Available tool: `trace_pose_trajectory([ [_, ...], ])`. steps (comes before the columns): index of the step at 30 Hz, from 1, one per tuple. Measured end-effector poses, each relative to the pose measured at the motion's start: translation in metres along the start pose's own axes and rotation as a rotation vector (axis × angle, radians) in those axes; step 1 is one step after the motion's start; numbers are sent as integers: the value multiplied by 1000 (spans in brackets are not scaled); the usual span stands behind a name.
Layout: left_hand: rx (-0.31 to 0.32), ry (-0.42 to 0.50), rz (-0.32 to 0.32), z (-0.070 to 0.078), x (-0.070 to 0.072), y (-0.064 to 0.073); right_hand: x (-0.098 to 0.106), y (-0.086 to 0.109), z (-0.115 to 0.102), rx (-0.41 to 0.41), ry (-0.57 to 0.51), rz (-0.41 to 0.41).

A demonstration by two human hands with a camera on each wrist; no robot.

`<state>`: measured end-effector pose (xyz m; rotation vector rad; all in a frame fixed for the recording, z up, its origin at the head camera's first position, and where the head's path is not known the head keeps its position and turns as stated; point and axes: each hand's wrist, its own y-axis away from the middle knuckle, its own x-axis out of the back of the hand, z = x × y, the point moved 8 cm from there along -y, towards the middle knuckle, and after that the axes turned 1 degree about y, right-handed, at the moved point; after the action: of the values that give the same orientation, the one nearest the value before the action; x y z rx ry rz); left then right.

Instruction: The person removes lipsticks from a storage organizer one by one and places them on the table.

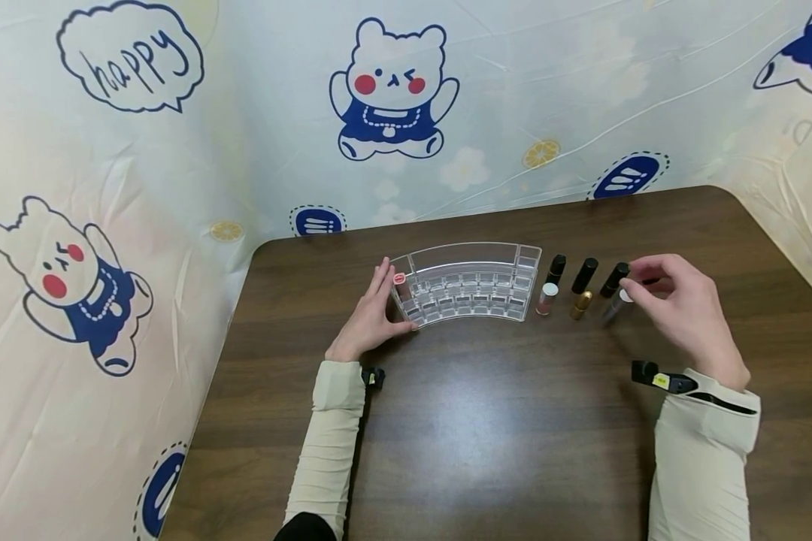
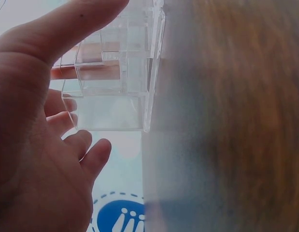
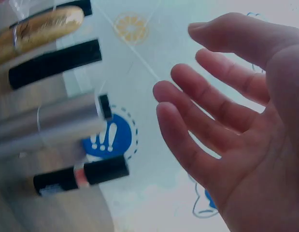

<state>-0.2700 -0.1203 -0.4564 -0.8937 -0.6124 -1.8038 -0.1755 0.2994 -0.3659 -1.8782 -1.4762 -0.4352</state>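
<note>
A clear curved stepped organizer stands on the table, with a pink-topped lipstick tube in its left end. My left hand holds that end, thumb at the front corner and fingers along the side; the left wrist view shows the clear walls between them. Over the rightmost tubes, my right hand has its fingers apart and nothing between them. Nearest to it are a black tube and a silver tube. In the right wrist view, a black tube with a pink band stands beside the silver one.
Between the organizer and my right hand are two more black tubes, a gold tube and a white-capped pink tube. The brown table meets a printed curtain at its far edge.
</note>
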Motion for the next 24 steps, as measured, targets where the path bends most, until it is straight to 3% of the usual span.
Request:
trace_pose_trajectory([
  [5, -15, -29, 1, -1, 1, 1, -6, -2, -16, 48, -26, 15],
  [17, -13, -35, -12, 0, 1, -1, -32, -5, -44, 132, -67, -41],
  [24, -17, -22, -6, -2, 0, 0, -64, -11, -69, 225, -84, -92],
])
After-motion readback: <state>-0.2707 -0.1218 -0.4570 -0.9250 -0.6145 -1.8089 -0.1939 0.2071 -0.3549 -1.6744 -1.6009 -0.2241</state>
